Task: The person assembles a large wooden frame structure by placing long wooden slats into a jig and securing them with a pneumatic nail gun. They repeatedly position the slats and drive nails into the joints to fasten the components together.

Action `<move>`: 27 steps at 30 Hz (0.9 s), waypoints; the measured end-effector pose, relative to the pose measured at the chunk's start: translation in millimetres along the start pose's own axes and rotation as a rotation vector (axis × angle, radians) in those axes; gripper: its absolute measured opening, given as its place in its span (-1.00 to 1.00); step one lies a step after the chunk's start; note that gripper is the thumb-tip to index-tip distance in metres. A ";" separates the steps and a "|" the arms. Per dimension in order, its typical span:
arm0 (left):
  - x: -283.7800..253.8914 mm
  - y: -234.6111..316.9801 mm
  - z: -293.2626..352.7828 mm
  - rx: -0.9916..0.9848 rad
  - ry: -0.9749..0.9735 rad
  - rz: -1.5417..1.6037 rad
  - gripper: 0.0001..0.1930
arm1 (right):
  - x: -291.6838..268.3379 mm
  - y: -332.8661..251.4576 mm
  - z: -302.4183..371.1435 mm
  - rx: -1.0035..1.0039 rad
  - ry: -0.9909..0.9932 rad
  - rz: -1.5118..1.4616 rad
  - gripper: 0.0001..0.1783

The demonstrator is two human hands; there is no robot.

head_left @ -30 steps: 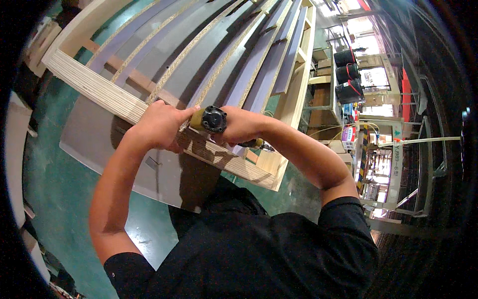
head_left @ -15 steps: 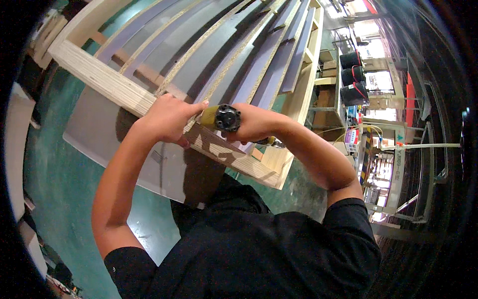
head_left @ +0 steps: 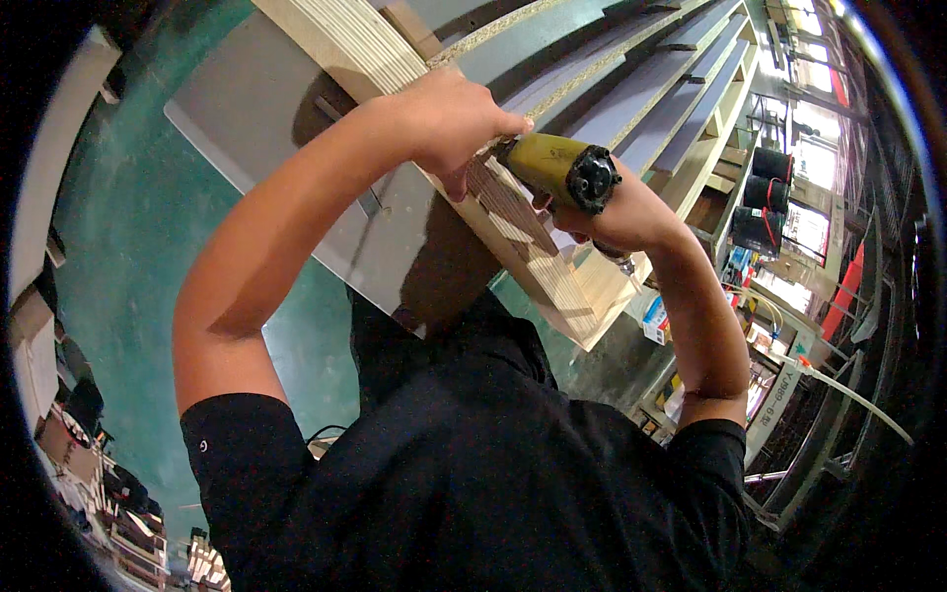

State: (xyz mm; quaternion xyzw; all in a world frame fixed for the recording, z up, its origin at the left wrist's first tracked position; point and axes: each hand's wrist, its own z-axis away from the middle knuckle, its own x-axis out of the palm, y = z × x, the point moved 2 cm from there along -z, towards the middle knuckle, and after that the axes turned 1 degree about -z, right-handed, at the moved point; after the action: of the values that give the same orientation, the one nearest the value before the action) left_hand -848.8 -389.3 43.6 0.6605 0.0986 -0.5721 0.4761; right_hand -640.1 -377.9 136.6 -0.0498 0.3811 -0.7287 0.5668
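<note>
My right hand [head_left: 631, 212] is wrapped around the grip of a yellow nail gun [head_left: 543, 161] with a black end cap. The tool's nose points left, down to the near wooden rail [head_left: 513, 219] of a large frame, close beside my left hand. My left hand [head_left: 449, 118] lies over that rail, its fingers curled around the wood and one digit reaching toward the nose. Inside the frame run several long grey-purple boards [head_left: 681, 79] with raw chipboard edges. The exact contact point of the nose is hidden by my left hand.
A grey panel [head_left: 247, 89] lies below the frame, on its near left side. Green floor [head_left: 138, 257] shows at left, with timber scraps [head_left: 133, 538] at lower left. To the right stand black round containers [head_left: 760, 227], racks and a pale hose [head_left: 858, 390].
The view has shifted, so frame and hands appear higher and further right. More of the nail gun's side shows. Both hands keep their hold near the same stretch of rail.
</note>
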 end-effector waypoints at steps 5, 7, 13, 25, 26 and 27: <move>4.8 -0.2 -1.1 0.022 0.036 0.014 0.17 | 1.7 -0.5 -0.3 0.026 0.012 -0.006 -0.59; 5.7 -0.1 -2.4 0.014 0.040 -0.003 0.18 | 1.4 1.7 -0.5 0.047 -0.002 -0.013 -0.59; 1.8 1.4 0.5 0.004 0.027 0.005 0.16 | 3.8 0.0 0.2 0.030 0.034 0.007 -0.60; 12.4 -3.6 -6.1 0.029 0.058 0.016 0.12 | 8.5 3.6 8.8 0.028 0.022 0.022 -0.60; 12.3 -2.7 -7.7 0.044 0.072 0.009 0.12 | 8.7 10.7 13.8 0.031 0.007 0.010 -0.56; 12.5 -2.6 -7.6 0.049 0.084 0.003 0.12 | 9.4 18.2 18.2 0.030 -0.018 -0.001 -0.51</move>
State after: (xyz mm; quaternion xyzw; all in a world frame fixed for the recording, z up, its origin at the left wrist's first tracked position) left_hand -841.5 -387.6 30.8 0.6954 0.1033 -0.5454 0.4563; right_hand -619.9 -396.3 134.9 -0.0479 0.3651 -0.7340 0.5706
